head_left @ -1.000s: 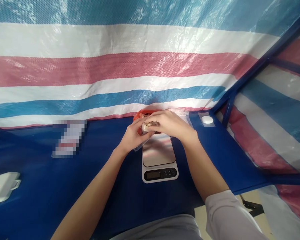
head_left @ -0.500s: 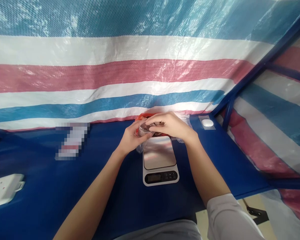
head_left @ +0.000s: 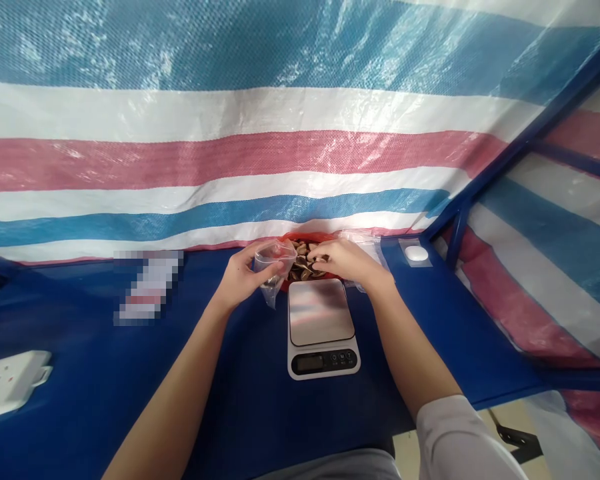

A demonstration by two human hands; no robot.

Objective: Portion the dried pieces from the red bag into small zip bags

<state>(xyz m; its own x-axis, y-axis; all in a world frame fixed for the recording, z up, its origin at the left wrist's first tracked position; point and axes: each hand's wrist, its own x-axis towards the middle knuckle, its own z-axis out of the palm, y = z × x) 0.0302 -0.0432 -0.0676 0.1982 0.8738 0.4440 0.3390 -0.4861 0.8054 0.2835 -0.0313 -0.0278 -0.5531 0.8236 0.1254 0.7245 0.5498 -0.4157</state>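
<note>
My left hand (head_left: 245, 275) grips a small clear plastic bag (head_left: 275, 257) near its mouth, with the bag's lower end hanging down. A few dark pieces appear to lie low inside it. My right hand (head_left: 347, 260) reaches into an open red plastic bag (head_left: 305, 237), its fingers bent and closed among brown dried pieces (head_left: 303, 267) with pale edges, like dried mushrooms. Whatever its fingertips pinch is hidden. Right in front of the red bag stands a white kitchen scale (head_left: 323, 327) with a bare, shiny plate. Its display looks dark.
Flat clear bags (head_left: 373, 250) lie behind my right hand. To their right is a white oval object (head_left: 417, 253) on clear plastic. A white power strip (head_left: 13, 383) sits at the left on the blue table (head_left: 130, 373). A striped tarp (head_left: 230, 153) rises behind.
My hands have moved apart. The left has drawn the clear bag leftward, away from the right, which is now lower among the brown pieces. More of the red bag's contents shows.
</note>
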